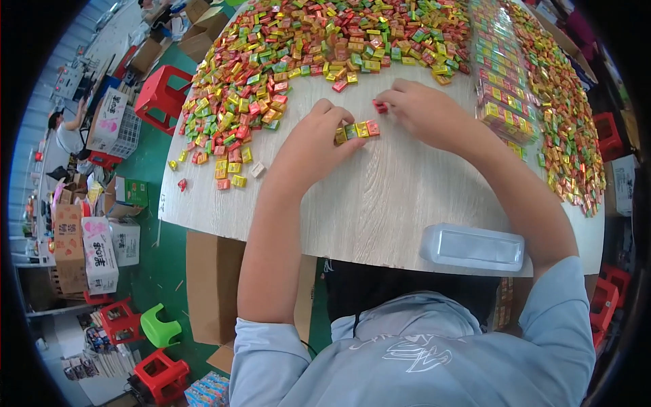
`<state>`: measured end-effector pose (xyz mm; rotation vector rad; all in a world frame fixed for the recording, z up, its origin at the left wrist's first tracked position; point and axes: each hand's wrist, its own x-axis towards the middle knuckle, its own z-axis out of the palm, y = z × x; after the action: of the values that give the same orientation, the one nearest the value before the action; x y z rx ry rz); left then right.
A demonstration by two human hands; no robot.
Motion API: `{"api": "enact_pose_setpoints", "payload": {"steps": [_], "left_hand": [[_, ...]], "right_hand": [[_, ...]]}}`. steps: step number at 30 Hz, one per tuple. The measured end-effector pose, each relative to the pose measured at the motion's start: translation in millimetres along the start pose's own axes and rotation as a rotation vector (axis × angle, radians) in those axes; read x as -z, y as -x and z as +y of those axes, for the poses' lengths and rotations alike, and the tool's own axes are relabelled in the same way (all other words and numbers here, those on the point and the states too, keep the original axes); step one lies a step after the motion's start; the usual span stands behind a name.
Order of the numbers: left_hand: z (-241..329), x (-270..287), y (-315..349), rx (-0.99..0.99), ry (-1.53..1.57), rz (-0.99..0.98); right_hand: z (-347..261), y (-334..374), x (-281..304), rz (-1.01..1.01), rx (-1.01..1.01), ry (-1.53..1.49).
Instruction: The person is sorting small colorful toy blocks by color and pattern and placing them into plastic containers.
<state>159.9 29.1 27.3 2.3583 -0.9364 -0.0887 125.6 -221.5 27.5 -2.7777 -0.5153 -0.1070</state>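
At the middle of the desk, the left hand has its thumb and fingers parted by about the width of a short row of small wrapped blocks, pressing in from both sides, seemingly to keep it straight, while the right hand, at the row's one o'clock, has its fingers nearly closed on a red block. Clear boxes at two o'clock hold coloured blocks in neat rows, beside the loose heap at eleven to twelve; a clear plastic tray lies at five o'clock, which way up I cannot tell.
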Motion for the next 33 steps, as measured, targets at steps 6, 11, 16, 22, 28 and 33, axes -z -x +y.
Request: {"api": "enact_pose_setpoints", "payload": {"steps": [6, 11, 16, 22, 28, 33], "left_hand": [[-5.8, -3.0, 1.5, -0.034, -0.016, 0.019], [-4.1, -4.0, -0.2, -0.064, -0.02, 0.032], [1.0, -0.6, 0.2, -0.001, -0.003, -0.001], [2.2, -0.5, -1.0, 0.019, -0.002, -0.006], [-4.0, -3.8, -0.4, -0.044, 0.005, 0.052], [-3.9, -5.3, -2.3, -0.037, 0.01, 0.044]], "right_hand": [[-14.7, 28.5, -1.0, -0.015, 0.021, -0.28], [-14.9, 26.1, -4.7, -0.009, 0.033, -0.294], [-14.9, 27.2, -7.9, 0.017, 0.044, -0.347], [-12.3, 28.0, -11.7, 0.032, 0.05, -0.373], [-14.4, 25.7, -10.1, 0.029, 0.044, -0.377], [-10.8, 25.8, -13.5, 0.045, 0.05, -0.38]]}}
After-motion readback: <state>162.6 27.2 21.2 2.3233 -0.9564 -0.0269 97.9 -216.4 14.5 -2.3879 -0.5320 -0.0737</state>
